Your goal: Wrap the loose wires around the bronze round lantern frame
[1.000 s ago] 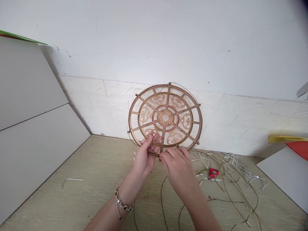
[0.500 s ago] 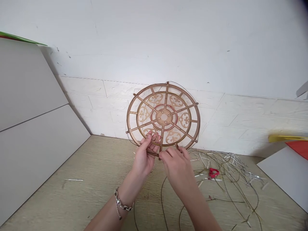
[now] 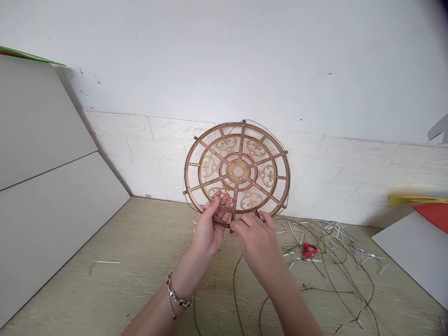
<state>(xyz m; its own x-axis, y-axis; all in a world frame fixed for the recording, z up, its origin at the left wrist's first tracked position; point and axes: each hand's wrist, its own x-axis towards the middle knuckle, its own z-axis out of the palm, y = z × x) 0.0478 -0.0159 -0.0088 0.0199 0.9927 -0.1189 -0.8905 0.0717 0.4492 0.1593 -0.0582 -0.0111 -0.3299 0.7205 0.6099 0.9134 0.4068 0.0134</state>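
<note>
A round, bronze-coloured openwork frame (image 3: 239,171) with spokes and scrolled heart shapes stands tilted up near the wall. My left hand (image 3: 212,224) grips its lower left rim, the thumb in front and the fingers behind. My right hand (image 3: 255,235) is closed at the bottom rim, beside a spoke end; its fingertips are partly hidden. Thin dark wire follows the outer rim and stands a little off it at the top right and lower left. Longer strands of wire (image 3: 236,294) run along the table below my hands.
On the table (image 3: 147,252), to the right, lie tangled wires (image 3: 336,266), several silvery strips (image 3: 341,233) and a red scrap (image 3: 309,250). A white wall (image 3: 157,135) rises behind. Grey-white panels (image 3: 59,224) stand at left; a white box-like thing (image 3: 416,252) with red is at right.
The view has shifted very slightly. Both hands keep nearly the same places on the frame, and the frame itself has hardly moved.
</note>
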